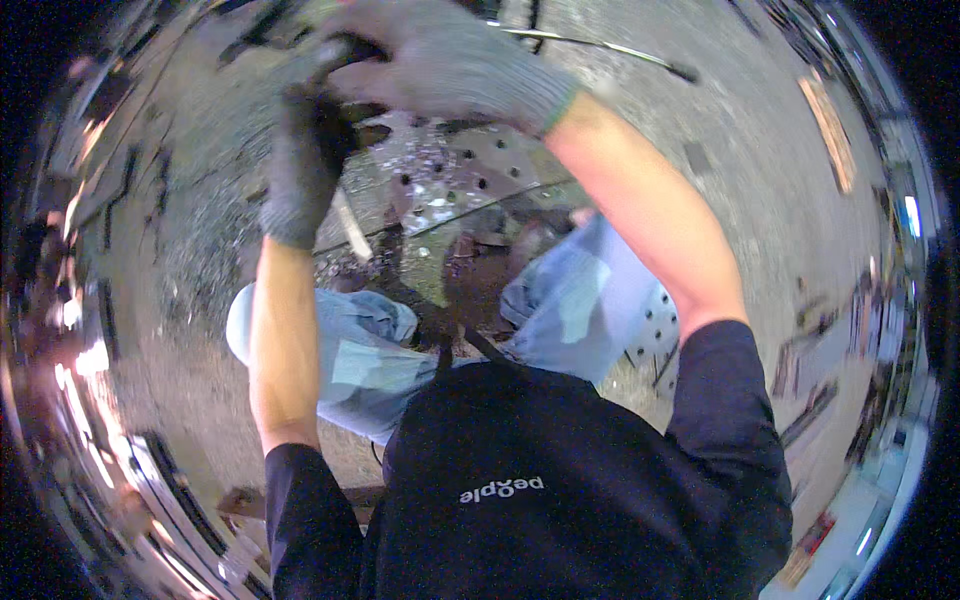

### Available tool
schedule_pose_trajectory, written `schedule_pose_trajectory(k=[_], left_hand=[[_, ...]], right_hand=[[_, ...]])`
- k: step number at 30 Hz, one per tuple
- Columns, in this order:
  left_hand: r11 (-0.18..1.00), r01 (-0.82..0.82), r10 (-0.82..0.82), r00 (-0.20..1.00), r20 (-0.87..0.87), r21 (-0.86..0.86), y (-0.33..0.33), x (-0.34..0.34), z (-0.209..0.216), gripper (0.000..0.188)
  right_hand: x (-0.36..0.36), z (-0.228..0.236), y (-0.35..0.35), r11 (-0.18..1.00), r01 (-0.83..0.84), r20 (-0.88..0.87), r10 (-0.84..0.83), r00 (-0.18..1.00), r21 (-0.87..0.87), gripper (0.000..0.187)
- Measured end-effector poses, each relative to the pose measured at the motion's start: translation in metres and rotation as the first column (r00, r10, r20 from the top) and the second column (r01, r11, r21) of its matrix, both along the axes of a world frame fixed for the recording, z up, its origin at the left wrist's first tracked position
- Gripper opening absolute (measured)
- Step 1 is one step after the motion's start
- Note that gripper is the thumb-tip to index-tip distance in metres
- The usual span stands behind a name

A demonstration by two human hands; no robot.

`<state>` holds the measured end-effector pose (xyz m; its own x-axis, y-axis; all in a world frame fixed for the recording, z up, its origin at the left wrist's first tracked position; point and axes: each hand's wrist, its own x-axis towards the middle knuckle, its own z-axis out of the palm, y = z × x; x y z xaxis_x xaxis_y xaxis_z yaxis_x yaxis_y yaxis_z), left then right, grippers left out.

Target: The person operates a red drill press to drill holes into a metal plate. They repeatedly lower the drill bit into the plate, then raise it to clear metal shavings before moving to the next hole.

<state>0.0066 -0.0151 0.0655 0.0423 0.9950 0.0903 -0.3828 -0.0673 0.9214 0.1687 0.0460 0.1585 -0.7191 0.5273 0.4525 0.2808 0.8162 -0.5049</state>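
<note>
Both of my hands are raised close together at the top of the view, in grey work gloves with dark palms and fingers. My left hand [315, 150] points up and away, its dark fingers partly apart, and I see nothing held in it. Just above and to the right, my right hand [440, 65] reaches across toward it, back of the glove up. Motion smears its fingers, so I cannot tell whether they grip anything or touch the left hand. Below the hands, a steel plate with round holes [460, 170] lies on the ground.
A thin metal rod with a dark end [610, 47] is beyond my right wrist. A pale flat strip [353, 228] lies near my left forearm. Another holed plate [655, 325] is beside my jeans-clad leg [590, 290]. A wooden plank [828, 135] lies far right.
</note>
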Motion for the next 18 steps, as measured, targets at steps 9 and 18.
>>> schedule_pose_trajectory(k=[9,18], left_hand=[[0.980,-0.155,0.176,0.965,-0.195,0.122,0.027,0.023,0.020,0.068],[0.915,-0.109,0.325,0.771,-0.548,0.389,0.035,0.077,0.115,0.020]], right_hand=[[0.282,-0.086,-0.016,0.340,0.933,0.038,-0.937,0.347,-0.119,0.060],[0.320,-0.364,-0.126,0.056,0.961,0.659,-0.716,0.228,-0.271,0.081]])
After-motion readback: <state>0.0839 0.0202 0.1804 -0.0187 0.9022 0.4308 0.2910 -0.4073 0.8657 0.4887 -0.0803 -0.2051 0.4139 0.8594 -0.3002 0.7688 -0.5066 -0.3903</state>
